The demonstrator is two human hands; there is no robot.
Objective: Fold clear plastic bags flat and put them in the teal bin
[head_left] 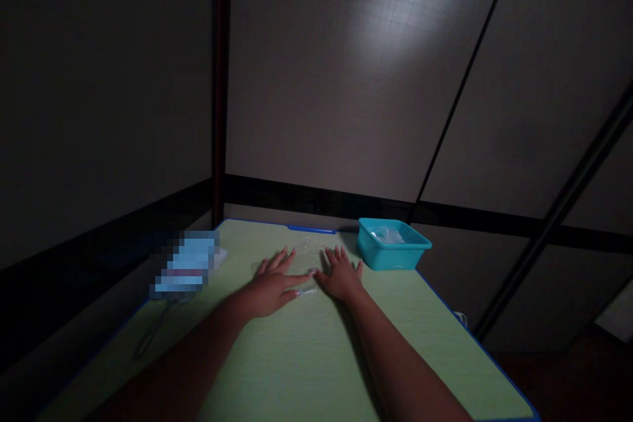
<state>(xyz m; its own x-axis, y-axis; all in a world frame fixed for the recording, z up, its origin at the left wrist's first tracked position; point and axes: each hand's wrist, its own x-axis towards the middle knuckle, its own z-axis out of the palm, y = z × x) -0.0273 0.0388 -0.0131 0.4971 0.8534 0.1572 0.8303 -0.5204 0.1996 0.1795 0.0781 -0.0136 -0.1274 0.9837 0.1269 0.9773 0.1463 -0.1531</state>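
We face a green table (297, 369) with a blue edge, walls close behind. At two o'clock from our hands a teal tub (390, 254) stands near the right edge. Our left hand (271, 287) and right hand (341, 277) lie flat, fingers spread, palms down, pressing a clear plastic sheet (309, 260) (barely visible in this dim light). It stretches toward twelve o'clock under both hands, equally near each. Open tabletop lies toward six o'clock.
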